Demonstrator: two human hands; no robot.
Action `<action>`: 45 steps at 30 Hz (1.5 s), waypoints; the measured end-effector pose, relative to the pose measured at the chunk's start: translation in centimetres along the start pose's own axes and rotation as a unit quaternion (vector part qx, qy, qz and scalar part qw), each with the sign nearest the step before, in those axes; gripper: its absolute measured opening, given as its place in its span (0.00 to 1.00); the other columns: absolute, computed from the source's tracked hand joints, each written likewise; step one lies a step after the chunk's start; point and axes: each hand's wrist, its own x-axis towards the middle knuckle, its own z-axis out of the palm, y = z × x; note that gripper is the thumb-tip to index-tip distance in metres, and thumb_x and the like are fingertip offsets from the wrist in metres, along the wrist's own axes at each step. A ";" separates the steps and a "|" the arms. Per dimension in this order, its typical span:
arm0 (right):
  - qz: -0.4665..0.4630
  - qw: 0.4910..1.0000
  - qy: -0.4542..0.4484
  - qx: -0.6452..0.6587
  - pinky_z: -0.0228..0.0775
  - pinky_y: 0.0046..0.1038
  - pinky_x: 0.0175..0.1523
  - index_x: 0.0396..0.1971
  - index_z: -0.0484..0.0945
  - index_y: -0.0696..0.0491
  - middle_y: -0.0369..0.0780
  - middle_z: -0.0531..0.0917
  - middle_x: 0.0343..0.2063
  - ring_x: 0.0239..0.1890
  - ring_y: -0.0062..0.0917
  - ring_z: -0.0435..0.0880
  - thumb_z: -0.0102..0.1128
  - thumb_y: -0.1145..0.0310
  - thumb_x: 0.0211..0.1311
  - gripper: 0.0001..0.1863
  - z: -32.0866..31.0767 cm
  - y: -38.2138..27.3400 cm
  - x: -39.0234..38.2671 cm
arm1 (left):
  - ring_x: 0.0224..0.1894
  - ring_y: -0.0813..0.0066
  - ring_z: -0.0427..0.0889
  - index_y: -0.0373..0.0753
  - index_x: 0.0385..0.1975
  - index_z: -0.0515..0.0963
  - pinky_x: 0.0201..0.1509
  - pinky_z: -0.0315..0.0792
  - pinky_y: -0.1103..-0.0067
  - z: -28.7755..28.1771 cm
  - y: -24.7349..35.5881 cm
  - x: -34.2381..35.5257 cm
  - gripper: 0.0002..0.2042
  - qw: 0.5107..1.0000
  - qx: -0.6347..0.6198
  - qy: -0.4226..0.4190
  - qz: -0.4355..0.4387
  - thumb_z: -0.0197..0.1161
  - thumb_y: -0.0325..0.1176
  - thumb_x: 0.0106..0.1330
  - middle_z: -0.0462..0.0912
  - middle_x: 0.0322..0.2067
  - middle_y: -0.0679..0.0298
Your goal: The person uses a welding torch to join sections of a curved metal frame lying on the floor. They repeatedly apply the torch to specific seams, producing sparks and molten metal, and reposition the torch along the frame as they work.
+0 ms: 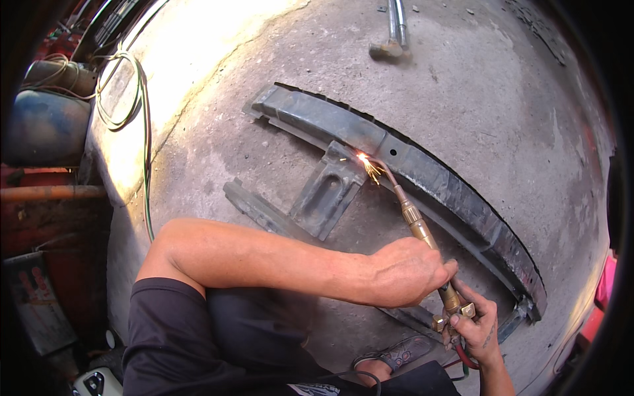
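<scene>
My left hand (413, 270) is closed around the upper body of a brass cutting or welding torch (413, 214). Below it, my right hand (475, 327) grips the torch's lower handle beside its valve knobs, where red and green hoses attach. The bent tip meets a long curved grey steel beam (442, 191) at a stamped bracket (317, 198); bright sparks (366, 165) spray there. Another grey metal strip (264, 214) runs under my left forearm, partly hidden by it.
Two hammers (396, 46) lie at the top. Coiled hoses (119, 119), a blue tank (43, 129) and orange metal equipment (53, 193) crowd the left edge. My sandaled foot (396, 356) is below the beam. Pink and red objects (604, 277) sit at the far right.
</scene>
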 end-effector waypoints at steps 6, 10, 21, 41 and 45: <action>0.015 0.999 0.006 0.042 0.76 0.23 0.31 0.68 0.68 0.66 0.44 0.85 0.34 0.26 0.22 0.84 0.66 0.73 0.61 0.35 0.2 0.0 0.0 | 0.25 0.48 0.85 0.32 0.36 0.73 0.26 0.76 0.60 0.0 0.0 0.0 0.11 1.000 -0.001 0.000 -0.001 0.64 0.24 0.56 0.80 0.19 0.50; 0.007 0.998 0.007 0.055 0.75 0.23 0.31 0.68 0.68 0.66 0.44 0.85 0.34 0.26 0.22 0.84 0.68 0.71 0.62 0.35 0.3 0.0 -0.2 | 0.26 0.47 0.85 0.32 0.36 0.73 0.26 0.76 0.60 -0.2 0.1 -0.1 0.10 1.000 -0.010 0.018 0.007 0.64 0.25 0.56 0.80 0.20 0.50; 0.007 1.000 0.017 -0.007 0.76 0.22 0.36 0.68 0.69 0.66 0.45 0.87 0.38 0.30 0.20 0.84 0.61 0.77 0.57 0.35 0.3 -0.2 -0.7 | 0.26 0.47 0.85 0.32 0.37 0.73 0.27 0.76 0.59 0.1 0.2 0.1 0.10 1.000 -0.011 -0.004 0.003 0.64 0.25 0.56 0.81 0.20 0.50; 0.009 0.999 0.015 0.043 0.76 0.23 0.29 0.68 0.68 0.66 0.42 0.84 0.31 0.25 0.21 0.84 0.66 0.74 0.63 0.34 0.5 0.2 -0.3 | 0.25 0.47 0.84 0.32 0.37 0.72 0.26 0.75 0.59 0.0 0.0 -0.2 0.11 1.000 -0.001 0.015 0.010 0.64 0.24 0.55 0.80 0.19 0.50; -0.001 0.999 0.013 0.032 0.75 0.23 0.29 0.68 0.68 0.66 0.43 0.85 0.31 0.25 0.21 0.84 0.64 0.76 0.63 0.33 0.6 0.3 -0.2 | 0.25 0.47 0.84 0.32 0.37 0.72 0.26 0.75 0.59 -0.1 0.0 -0.2 0.11 1.000 -0.004 0.015 0.012 0.64 0.24 0.55 0.80 0.19 0.50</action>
